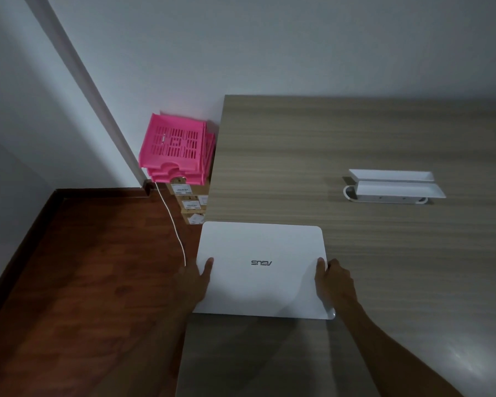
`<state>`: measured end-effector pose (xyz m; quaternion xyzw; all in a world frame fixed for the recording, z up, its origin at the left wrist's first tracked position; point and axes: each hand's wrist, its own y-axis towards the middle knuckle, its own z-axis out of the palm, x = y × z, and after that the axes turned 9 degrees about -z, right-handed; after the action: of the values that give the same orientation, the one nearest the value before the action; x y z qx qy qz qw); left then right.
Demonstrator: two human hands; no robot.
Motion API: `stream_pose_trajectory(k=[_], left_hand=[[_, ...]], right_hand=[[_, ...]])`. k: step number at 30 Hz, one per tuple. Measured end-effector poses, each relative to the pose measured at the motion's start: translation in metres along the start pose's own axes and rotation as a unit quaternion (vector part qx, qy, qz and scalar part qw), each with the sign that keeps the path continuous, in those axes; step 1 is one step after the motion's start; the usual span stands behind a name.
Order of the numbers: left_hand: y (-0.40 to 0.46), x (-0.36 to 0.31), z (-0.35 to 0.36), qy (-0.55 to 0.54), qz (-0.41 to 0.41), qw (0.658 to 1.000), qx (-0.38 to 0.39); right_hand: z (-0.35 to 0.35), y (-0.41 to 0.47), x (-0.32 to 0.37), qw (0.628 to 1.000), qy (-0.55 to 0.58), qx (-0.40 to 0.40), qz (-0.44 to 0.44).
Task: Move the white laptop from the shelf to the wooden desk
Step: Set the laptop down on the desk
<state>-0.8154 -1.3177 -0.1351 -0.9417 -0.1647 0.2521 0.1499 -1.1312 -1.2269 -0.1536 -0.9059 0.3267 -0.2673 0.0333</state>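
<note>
The white laptop [262,270] is closed, lid up, with its logo facing away from me. It is over the left front part of the wooden desk [355,144], and its left edge overhangs the desk's side a little. My left hand [194,282] grips the laptop's left edge with the thumb on the lid. My right hand [334,279] grips its right edge the same way. Whether the laptop rests on the desk or hangs just above it, I cannot tell.
A white two-tier rack [393,186] lies on the desk at the right. Left of the desk, stacked pink plastic trays [175,150] sit on cardboard boxes [192,204]. A white cable [169,222] runs down over the red-brown wooden floor [83,282]. Walls stand behind.
</note>
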Motion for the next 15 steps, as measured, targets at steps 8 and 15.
stream_pose_trajectory(k=[8,15], left_hand=[[-0.009,0.012,-0.016,0.015,0.005,0.998,0.062],[-0.053,0.031,-0.031,0.060,0.117,0.991,0.034]], right_hand=[[-0.027,-0.019,0.004,0.993,0.068,0.084,-0.042],[-0.041,-0.077,0.010,0.984,0.021,0.109,-0.142]])
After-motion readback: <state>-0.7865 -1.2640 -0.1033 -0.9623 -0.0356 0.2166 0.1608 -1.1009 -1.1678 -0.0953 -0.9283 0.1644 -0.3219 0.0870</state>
